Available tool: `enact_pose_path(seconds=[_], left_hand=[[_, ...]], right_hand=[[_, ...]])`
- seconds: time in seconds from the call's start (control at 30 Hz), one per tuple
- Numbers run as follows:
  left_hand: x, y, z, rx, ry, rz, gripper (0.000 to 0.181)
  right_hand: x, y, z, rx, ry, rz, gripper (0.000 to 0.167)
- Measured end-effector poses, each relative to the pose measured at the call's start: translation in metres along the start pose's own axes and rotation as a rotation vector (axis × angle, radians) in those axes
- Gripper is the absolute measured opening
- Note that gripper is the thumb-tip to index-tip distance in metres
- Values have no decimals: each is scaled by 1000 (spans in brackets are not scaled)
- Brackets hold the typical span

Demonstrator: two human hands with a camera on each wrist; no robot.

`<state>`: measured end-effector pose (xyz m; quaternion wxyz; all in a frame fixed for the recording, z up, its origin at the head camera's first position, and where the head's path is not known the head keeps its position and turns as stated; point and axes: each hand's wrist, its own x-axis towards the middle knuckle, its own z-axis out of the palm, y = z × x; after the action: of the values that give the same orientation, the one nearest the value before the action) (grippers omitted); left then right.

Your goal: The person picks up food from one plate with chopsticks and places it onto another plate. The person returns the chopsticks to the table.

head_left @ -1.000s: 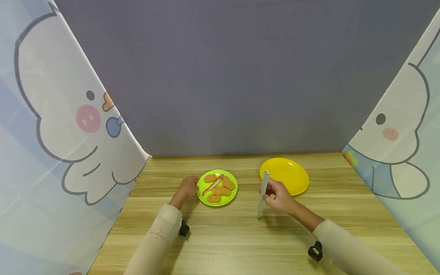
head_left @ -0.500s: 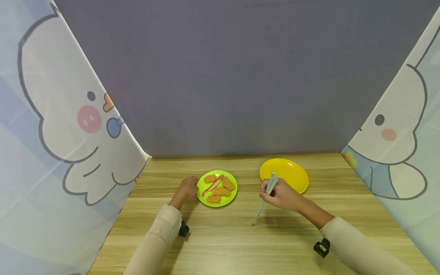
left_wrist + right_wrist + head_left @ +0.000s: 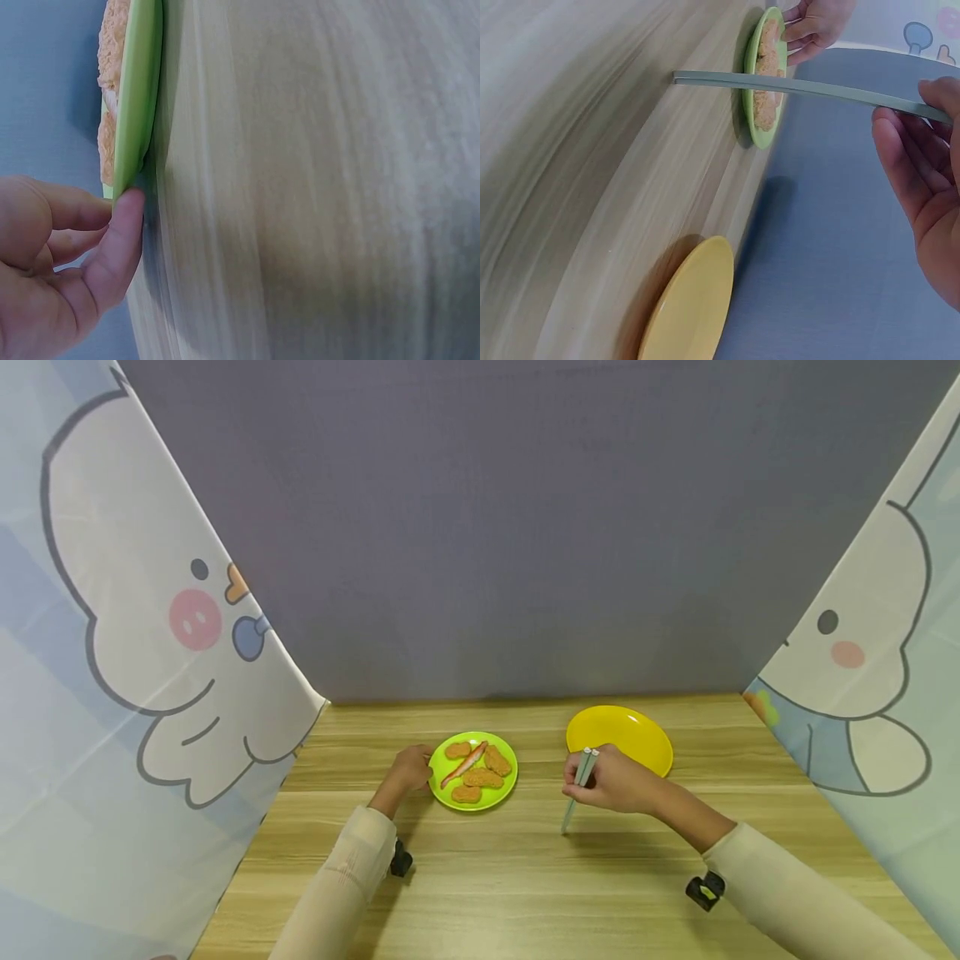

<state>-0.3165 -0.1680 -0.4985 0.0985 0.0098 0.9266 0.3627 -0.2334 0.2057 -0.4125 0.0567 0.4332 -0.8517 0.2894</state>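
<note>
My left hand pinches the left rim of a round green plate between thumb and fingers; the left wrist view shows the pinch at the plate's edge. On that plate lie several breaded nuggets and a red-and-white shrimp-like strip. Right of it, my right hand holds a pair of pale grey-green chopsticks, tips pointing down at the table. In the right wrist view the chopsticks lie close together, gripped near their upper ends, nothing between their tips.
A yellow oval plate lies behind my right hand, which partly covers it. The wooden tabletop ends at a grey back panel. Cartoon-printed cloth walls flank both sides.
My right hand has turned the chopsticks, which now lean with their tops toward me more; their tips swung left, then back right. The left hand and green plate have stayed in place.
</note>
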Motion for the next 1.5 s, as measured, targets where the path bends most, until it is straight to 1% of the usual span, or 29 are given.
enact_pose_path(seconds=[0.1, 0.3, 0.43, 0.57, 0.63, 0.7, 0.9, 1.0, 1.1, 1.23, 1.33, 1.43, 1.5], left_hand=[[0, 0, 0, -13, 4, -1, 49], [1, -2, 1, -24, 7, -2, 49], [1, -3, 1, -30, 6, 3, 49], [0, -3, 1, -22, 10, 7, 49], [0, -3, 2, -18, 12, 3, 48], [1, -3, 2, -13, 12, 3, 48], [2, -3, 1, -21, 12, 8, 48], [2, -3, 2, -25, 8, 3, 49], [2, -4, 3, -17, 2, 7, 49], [3, -5, 4, -11, 0, 2, 49], [5, -6, 4, -22, 4, -6, 48], [5, -6, 4, -31, 5, -8, 48], [5, -6, 4, -28, 7, -6, 47]], right_hand=[[2, 0, -1, 9, -26, 19, 20], [7, 1, -3, 50, -87, 88, 23], [8, 0, -5, 78, -104, 135, 22], [8, 1, -4, 137, -106, 187, 17], [9, 3, -3, 171, -80, 208, 14], [11, 4, -2, 200, -31, 221, 11], [21, 12, 6, 276, 182, 259, 11], [27, 15, 15, 316, 267, 297, 11], [33, 18, 26, 356, 300, 327, 12], [40, 17, 37, 397, 297, 362, 15], [47, 6, 37, 412, 310, 363, 17], [53, -3, 40, 426, 345, 357, 18], [57, -3, 44, 444, 371, 351, 19]])
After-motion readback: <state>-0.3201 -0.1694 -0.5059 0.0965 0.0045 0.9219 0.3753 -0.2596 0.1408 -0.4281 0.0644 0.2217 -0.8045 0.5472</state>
